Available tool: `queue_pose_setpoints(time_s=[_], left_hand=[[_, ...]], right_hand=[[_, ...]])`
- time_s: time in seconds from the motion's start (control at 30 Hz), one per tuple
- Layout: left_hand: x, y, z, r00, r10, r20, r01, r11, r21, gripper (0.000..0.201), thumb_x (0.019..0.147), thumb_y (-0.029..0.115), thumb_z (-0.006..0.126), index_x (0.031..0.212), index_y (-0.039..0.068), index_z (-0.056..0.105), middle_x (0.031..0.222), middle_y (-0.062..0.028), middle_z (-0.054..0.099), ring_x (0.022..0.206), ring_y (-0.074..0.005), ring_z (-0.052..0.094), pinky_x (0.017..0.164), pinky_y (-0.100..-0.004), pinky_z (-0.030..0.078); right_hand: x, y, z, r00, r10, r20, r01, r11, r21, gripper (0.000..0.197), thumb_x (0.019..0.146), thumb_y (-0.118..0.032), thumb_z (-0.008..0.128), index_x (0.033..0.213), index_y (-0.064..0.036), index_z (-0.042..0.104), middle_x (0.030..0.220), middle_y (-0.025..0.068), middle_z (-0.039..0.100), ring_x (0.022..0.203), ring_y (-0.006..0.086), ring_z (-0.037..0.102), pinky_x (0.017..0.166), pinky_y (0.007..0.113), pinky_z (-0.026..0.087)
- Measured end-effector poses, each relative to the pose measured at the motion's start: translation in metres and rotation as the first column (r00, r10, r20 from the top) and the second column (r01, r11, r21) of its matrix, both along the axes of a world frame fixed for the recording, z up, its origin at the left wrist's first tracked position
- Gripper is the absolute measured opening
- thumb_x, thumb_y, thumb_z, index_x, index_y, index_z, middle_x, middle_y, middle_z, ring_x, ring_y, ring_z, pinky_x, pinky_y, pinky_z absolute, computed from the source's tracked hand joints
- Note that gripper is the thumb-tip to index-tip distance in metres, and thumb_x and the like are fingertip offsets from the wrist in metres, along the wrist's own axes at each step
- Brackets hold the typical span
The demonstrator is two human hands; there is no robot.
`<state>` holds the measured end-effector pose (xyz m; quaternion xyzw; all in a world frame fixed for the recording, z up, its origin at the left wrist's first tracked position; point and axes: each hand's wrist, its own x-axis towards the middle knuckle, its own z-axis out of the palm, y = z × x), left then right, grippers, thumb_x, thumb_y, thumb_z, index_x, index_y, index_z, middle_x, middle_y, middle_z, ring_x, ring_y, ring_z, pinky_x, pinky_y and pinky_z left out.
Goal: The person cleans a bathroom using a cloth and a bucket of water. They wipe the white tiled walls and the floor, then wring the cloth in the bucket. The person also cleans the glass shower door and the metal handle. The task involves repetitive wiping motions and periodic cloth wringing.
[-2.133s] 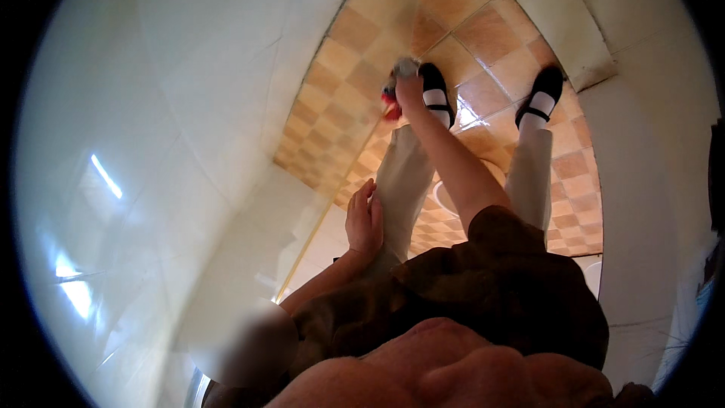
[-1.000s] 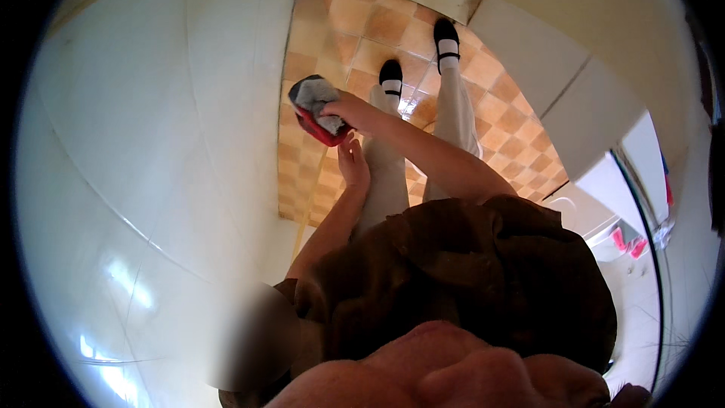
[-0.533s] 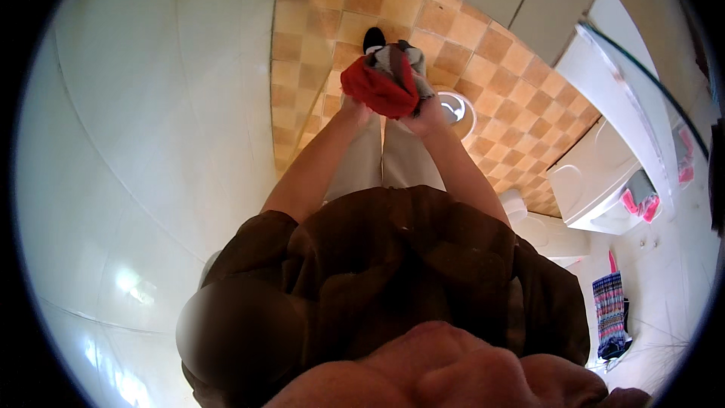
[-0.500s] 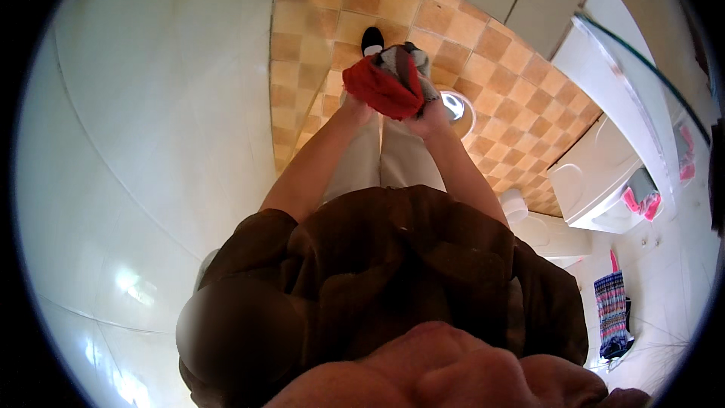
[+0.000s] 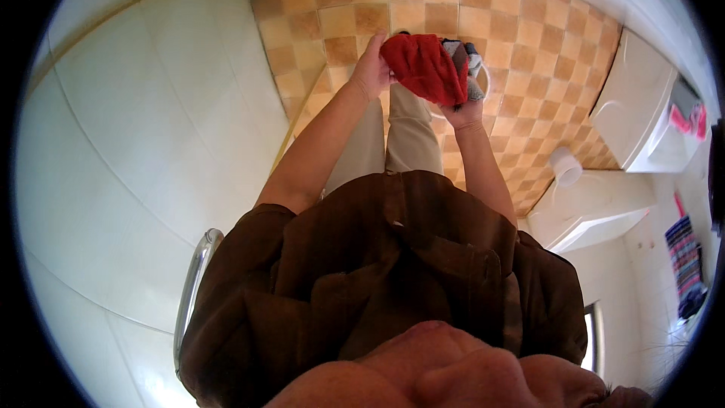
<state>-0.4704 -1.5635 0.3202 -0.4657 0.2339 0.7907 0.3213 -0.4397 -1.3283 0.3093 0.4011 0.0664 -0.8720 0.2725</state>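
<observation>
A red cloth point(image 5: 427, 68) is stretched out between my two hands, bunched together with a grey and black patterned cloth point(image 5: 474, 72) on its right. Closed on the red cloth's left edge is my left hand point(image 5: 373, 69). My right hand point(image 5: 463, 115) grips the bundle from below on the right, its fingers mostly hidden by the fabric. Whether the red and grey parts are one piece cannot be made out. Behind the bundle, a pale round rim point(image 5: 487, 81) shows on the floor.
Orange and beige tiles point(image 5: 521, 68) cover the floor. A pale smooth wall point(image 5: 113, 143) rises on the left, with a metal rail point(image 5: 196, 279) beside me. To the right are white fixtures point(image 5: 634, 98), a white bin point(image 5: 565, 166), pink cloths point(image 5: 689, 121) and a hanging patterned cloth point(image 5: 683, 257).
My hands have moved right with the cloth and spread apart. The red part is now pulled wider. The view has turned, so the fixtures on the right sit higher.
</observation>
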Motion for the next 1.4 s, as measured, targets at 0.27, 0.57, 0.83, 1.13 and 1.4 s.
queue_pose_setpoints(time_s=[0.27, 0.57, 0.83, 1.13, 1.4], left_hand=[[0.038, 0.026, 0.023, 0.933, -0.280, -0.226, 0.296, 0.954, 0.040, 0.047, 0.096, 0.039, 0.056, 0.131, 0.008, 0.054, 0.127, -0.0049, 0.061, 0.112, -0.0166, 0.060, 0.097, -0.0349, 0.048], [0.001, 0.042, 0.007, 0.893, -0.391, -0.224, 0.424, 0.897, 0.123, 0.041, 0.099, 0.029, 0.052, 0.131, 0.003, 0.054, 0.126, -0.0065, 0.062, 0.114, -0.0169, 0.060, 0.099, -0.0342, 0.048], [-0.002, 0.034, -0.032, 0.885, -0.427, -0.184, 0.443, 0.895, 0.058, 0.038, 0.098, 0.027, 0.053, 0.126, 0.001, 0.056, 0.125, -0.0095, 0.062, 0.113, -0.0192, 0.061, 0.098, -0.0351, 0.048], [-0.004, -0.007, -0.078, 0.966, -0.258, -0.005, 0.250, 0.941, -0.228, 0.041, 0.100, 0.028, 0.051, 0.133, 0.004, 0.049, 0.136, -0.0110, 0.054, 0.125, -0.0261, 0.053, 0.105, -0.0453, 0.043], [0.045, 0.034, -0.036, 0.931, -0.324, -0.170, 0.240, 0.892, -0.384, 0.041, 0.100, 0.024, 0.049, 0.136, 0.004, 0.046, 0.136, -0.0102, 0.054, 0.123, -0.0259, 0.054, 0.101, -0.0453, 0.046]], right_hand=[[0.070, 0.022, 0.029, 0.943, -0.298, -0.149, 0.293, 0.955, -0.054, 0.047, 0.100, -0.037, 0.042, 0.140, -0.0118, 0.045, 0.145, 0.0109, 0.047, 0.134, 0.0308, 0.043, 0.115, 0.048, 0.032], [0.085, 0.013, 0.006, 0.867, -0.474, -0.157, 0.485, 0.873, 0.041, 0.047, 0.100, -0.036, 0.044, 0.139, -0.0101, 0.046, 0.143, 0.0110, 0.048, 0.132, 0.0302, 0.045, 0.114, 0.048, 0.034], [0.140, 0.025, -0.063, 0.835, -0.542, 0.097, 0.521, 0.835, 0.179, 0.042, 0.094, -0.020, 0.047, 0.135, -0.0074, 0.047, 0.136, 0.0146, 0.053, 0.127, 0.0325, 0.049, 0.107, 0.051, 0.042], [0.177, 0.048, -0.064, 0.792, -0.490, 0.364, 0.178, 0.755, 0.631, 0.026, 0.096, -0.015, 0.047, 0.118, -0.0038, 0.054, 0.113, 0.0145, 0.061, 0.104, 0.0331, 0.060, 0.092, 0.052, 0.051], [0.145, 0.020, -0.004, 1.000, -0.015, 0.024, -0.003, 0.793, 0.610, 0.022, 0.094, -0.010, 0.052, 0.111, 0.0041, 0.055, 0.104, 0.0177, 0.065, 0.086, 0.0236, 0.067, 0.070, 0.037, 0.057]])
